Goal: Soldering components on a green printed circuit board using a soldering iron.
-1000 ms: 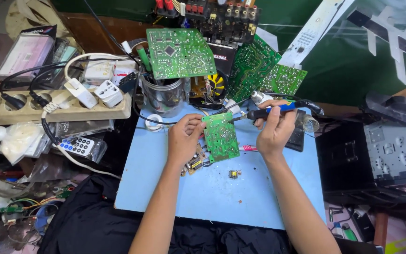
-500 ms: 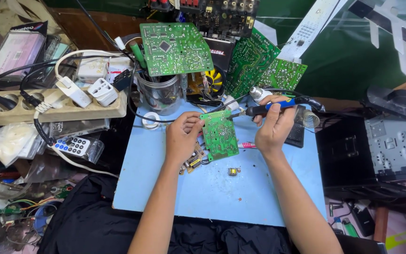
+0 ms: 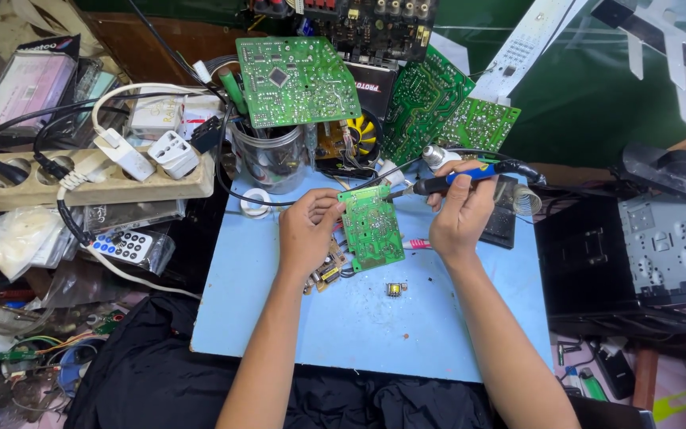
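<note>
Right hand (image 3: 460, 218): fingers closed round the blue-and-black handle of a soldering iron (image 3: 448, 182), tip aimed left at the top right corner of a small green circuit board (image 3: 371, 226). Left hand (image 3: 309, 228): thumb and fingertips pinch the board's left edge, holding it tilted up off the blue mat (image 3: 375, 334), near the mat's far edge.

Judgement: keep the left pinch steady, tip on one joint only, wrist resting on the mat.

Loose parts lie just under the board; a small yellow component (image 3: 395, 289) sits apart toward mid-mat. Near half of the mat is bare, good room to lay the board flat. Far edge crowded: metal tin (image 3: 270, 159), propped green boards (image 3: 297, 79). Iron's cable trails off the right edge
</note>
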